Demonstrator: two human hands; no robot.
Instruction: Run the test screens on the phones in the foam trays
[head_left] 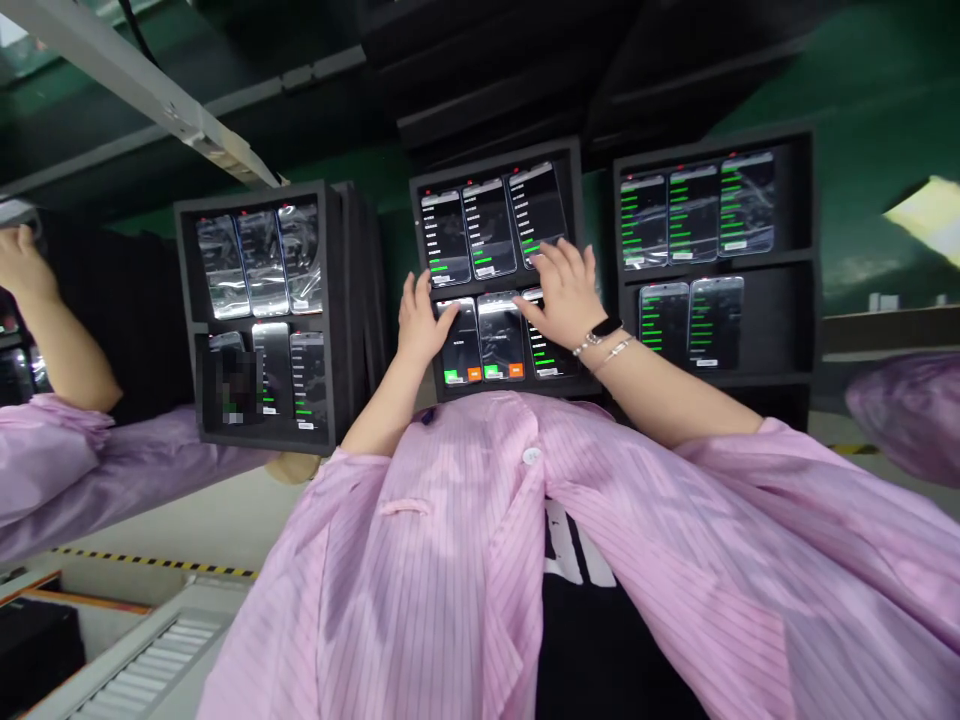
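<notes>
A black tray in front of me carries two rows of smartphones. At its left edge is my left hand, fingers apart and holding nothing, the thumb over the lower-left phone. My right hand spreads over the right side of the tray, its fingers near the upper-right phone and its thumb over the lower middle phone. Both lower phones show a green and an orange box at the bottom. The lower-right phone is partly covered by my right hand. Whether the fingertips touch glass I cannot tell.
Another black tray of phones with green text lines stands to the right. On the left is a further phone tray, beside stacked black trays. A co-worker's arm reaches in at the far left. A pale beam slants overhead.
</notes>
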